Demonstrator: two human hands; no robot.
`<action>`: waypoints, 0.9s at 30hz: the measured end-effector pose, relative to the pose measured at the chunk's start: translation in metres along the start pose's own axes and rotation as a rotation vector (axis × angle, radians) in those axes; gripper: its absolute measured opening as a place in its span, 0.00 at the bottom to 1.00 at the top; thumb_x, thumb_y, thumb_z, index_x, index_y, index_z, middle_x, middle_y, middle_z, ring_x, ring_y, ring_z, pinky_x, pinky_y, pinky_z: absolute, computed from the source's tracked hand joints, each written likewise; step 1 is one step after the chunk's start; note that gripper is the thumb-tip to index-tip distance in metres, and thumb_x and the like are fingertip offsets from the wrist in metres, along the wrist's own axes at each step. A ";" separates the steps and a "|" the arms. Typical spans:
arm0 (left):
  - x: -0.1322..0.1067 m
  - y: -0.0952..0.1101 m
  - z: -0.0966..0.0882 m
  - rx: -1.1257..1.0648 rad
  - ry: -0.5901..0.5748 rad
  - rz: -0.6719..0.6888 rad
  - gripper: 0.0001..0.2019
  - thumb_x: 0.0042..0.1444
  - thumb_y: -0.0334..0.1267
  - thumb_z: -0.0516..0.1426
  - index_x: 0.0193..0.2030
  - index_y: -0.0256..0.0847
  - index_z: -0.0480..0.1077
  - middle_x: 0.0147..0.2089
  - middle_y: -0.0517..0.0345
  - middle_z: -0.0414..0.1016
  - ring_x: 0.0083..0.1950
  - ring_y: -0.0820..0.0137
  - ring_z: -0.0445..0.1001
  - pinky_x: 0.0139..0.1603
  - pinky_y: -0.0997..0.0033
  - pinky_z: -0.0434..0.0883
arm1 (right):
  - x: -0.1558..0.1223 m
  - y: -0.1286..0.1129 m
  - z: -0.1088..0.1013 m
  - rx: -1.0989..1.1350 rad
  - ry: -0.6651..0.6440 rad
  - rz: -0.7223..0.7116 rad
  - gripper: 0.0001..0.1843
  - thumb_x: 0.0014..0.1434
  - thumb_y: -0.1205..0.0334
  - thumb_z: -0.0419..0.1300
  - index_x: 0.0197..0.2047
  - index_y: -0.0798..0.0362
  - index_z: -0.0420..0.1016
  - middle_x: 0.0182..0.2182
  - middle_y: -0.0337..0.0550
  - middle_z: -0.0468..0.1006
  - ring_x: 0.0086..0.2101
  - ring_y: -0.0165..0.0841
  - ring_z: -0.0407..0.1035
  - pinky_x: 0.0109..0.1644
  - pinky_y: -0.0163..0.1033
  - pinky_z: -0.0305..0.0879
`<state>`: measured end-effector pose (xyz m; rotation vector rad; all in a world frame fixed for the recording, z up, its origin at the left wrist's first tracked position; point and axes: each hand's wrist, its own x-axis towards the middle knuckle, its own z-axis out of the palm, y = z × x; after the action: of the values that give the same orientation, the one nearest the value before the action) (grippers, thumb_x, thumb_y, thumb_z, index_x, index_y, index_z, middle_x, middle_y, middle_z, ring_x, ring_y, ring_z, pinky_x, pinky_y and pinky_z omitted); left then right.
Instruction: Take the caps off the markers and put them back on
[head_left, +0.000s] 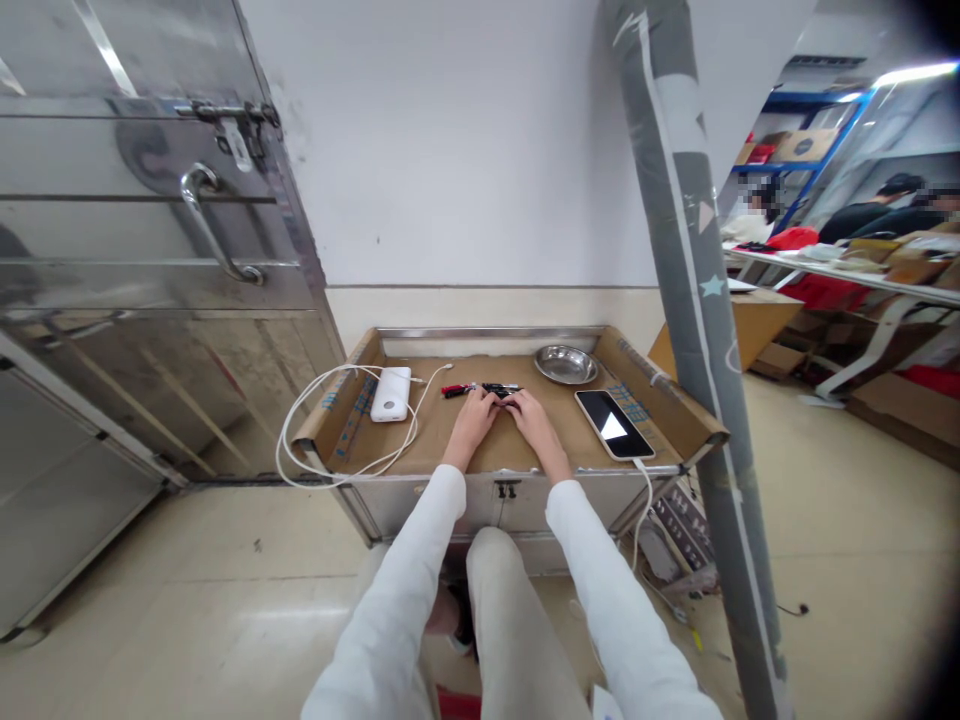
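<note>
My left hand and my right hand meet over the brown cardboard-covered top of a small metal cabinet. Their fingers are bent and pinched together at a small dark thing, mostly hidden by the fingertips, whose kind I cannot make out. Just beyond the fingers lie a red and black pen and several dark pens, partly covered by the hands.
A white power bank with a looped white cable lies at left. To the right are a round metal dish and a phone with a cable plugged in. A grey wrapped roll leans beside the cabinet. People sit at far right.
</note>
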<state>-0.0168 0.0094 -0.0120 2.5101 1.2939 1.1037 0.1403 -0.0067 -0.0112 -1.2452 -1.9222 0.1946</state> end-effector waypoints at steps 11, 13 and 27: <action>0.000 0.001 -0.001 0.053 0.003 -0.017 0.06 0.59 0.31 0.53 0.42 0.42 0.69 0.43 0.53 0.65 0.49 0.64 0.66 0.52 0.60 0.67 | 0.000 0.003 0.001 0.002 0.009 -0.023 0.16 0.59 0.72 0.46 0.42 0.53 0.73 0.42 0.48 0.74 0.43 0.35 0.68 0.52 0.43 0.64; 0.000 0.001 -0.001 0.071 0.007 -0.029 0.05 0.59 0.31 0.53 0.41 0.41 0.68 0.43 0.53 0.65 0.49 0.64 0.66 0.52 0.60 0.67 | 0.000 0.002 0.001 -0.006 0.018 -0.015 0.16 0.59 0.72 0.46 0.42 0.53 0.73 0.41 0.48 0.75 0.43 0.35 0.69 0.52 0.42 0.64; 0.000 0.007 -0.005 0.182 0.044 -0.099 0.03 0.59 0.33 0.54 0.34 0.39 0.66 0.41 0.51 0.68 0.47 0.64 0.68 0.52 0.61 0.65 | -0.003 -0.015 -0.009 -0.291 0.047 0.147 0.17 0.56 0.76 0.46 0.37 0.55 0.74 0.38 0.49 0.73 0.42 0.36 0.65 0.49 0.39 0.60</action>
<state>-0.0153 0.0042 -0.0053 2.5256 1.5797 1.0710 0.1365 -0.0189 0.0008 -1.5702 -1.8652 -0.0419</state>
